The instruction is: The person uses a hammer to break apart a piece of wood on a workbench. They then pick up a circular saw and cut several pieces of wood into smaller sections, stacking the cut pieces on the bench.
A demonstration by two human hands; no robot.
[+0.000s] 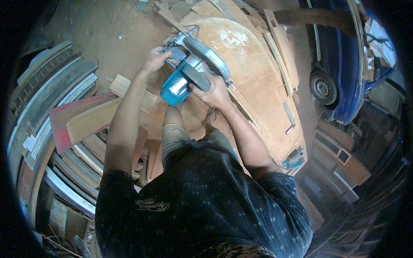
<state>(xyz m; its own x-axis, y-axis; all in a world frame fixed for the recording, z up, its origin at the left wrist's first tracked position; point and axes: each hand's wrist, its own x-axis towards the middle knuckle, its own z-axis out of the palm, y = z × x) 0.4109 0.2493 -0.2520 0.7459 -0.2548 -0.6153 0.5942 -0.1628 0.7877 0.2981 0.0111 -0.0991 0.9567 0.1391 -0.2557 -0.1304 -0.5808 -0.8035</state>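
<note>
I hold a teal circular saw with a silver guard over the left edge of a dusty wooden worktop. My right hand is closed round the saw's rear handle. My left hand grips the front of the saw near its base plate, fingers curled. A narrow wooden strip runs beyond the saw's front, and several long strips lie beside my right forearm. The blade's contact with any wood is hidden.
Stacked boards and a red-edged panel are at left. A teal tool lies at the worktop's near right corner, below a metal strip. A dark blue vehicle and framed panels are at right.
</note>
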